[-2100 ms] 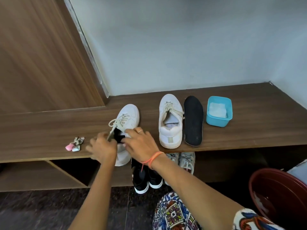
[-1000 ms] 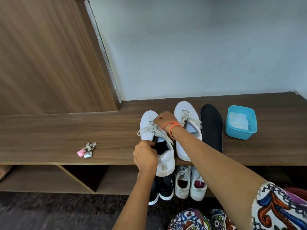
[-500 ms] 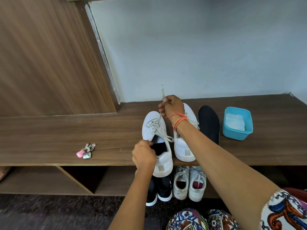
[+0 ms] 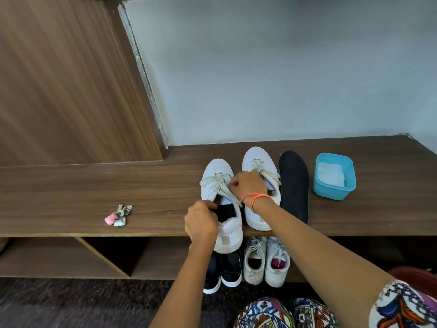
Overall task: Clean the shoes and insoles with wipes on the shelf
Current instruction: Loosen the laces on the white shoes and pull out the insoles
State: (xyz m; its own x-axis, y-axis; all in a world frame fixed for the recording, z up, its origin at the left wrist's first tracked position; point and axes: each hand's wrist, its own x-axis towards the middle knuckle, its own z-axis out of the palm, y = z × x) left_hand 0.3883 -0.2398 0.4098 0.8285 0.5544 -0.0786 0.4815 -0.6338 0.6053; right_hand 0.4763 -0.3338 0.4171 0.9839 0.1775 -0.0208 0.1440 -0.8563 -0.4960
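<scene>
Nearest me is my patterned clothing (image 4: 272,313). Beyond it, on the lower shelf (image 4: 160,261), stand a black pair of shoes (image 4: 227,268) and a white pair (image 4: 264,261).

At the front edge of the bench (image 4: 71,197) my left hand (image 4: 201,223) is curled tight round the left side of a white shoe (image 4: 218,169) at its opening. A dark insole shows inside, and the heel overhangs the edge. Just past it my right hand (image 4: 248,185), with an orange band (image 4: 255,198) at the wrist, has its fingers bunched on the shoe's lace (image 4: 212,183), pinching it.

The second shoe (image 4: 257,157) stands touching the first on its right, partly under my wrist. A black insole (image 4: 293,185) lies flat just beside it. Further right is a blue tub (image 4: 334,192) holding white wipes (image 4: 331,177). A keyring (image 4: 118,215) lies well to the left, near the front edge.
</scene>
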